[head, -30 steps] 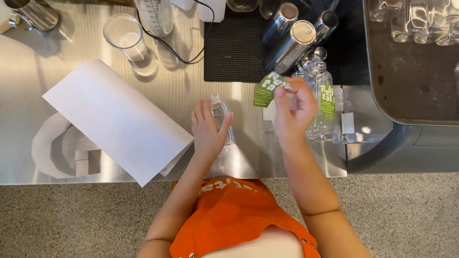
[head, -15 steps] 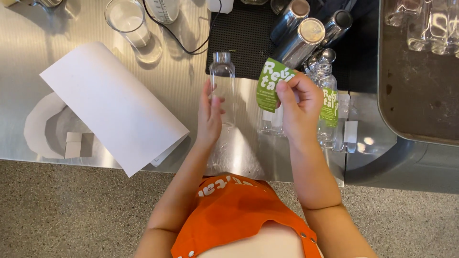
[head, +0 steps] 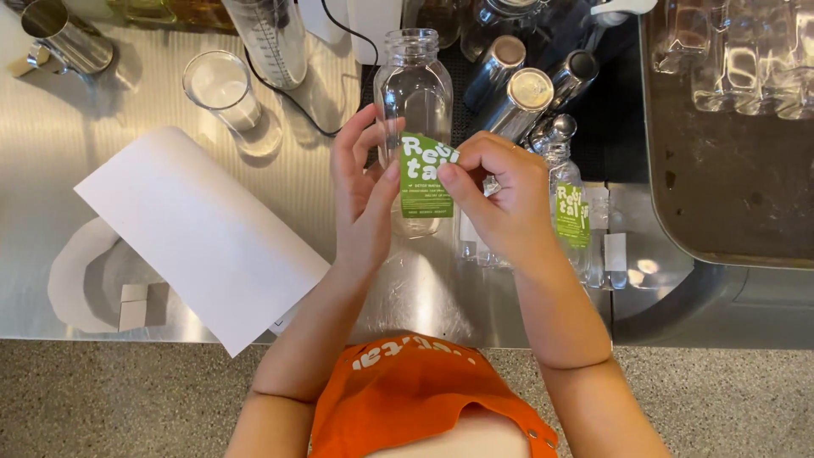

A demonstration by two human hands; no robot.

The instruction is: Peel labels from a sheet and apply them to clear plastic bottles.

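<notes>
Near the counter edge, our left hand cradles an empty clear bottle, open-mouthed. Our right hand pinches a green label against its side. A white sheet overhangs the edge at left. A labelled bottle, seemingly empty, stands just right. Farther back, a glass and steel cups crowd the room.

Clear bottle, a second ago low and mostly hidden behind the left hand, now stands up well past the fingertips, neck and open mouth in full view. Left thumb presses its lower side. Green label, earlier held off to the right between the right hand fingers, now lies against the bottle front, pinched at its right edge.
</notes>
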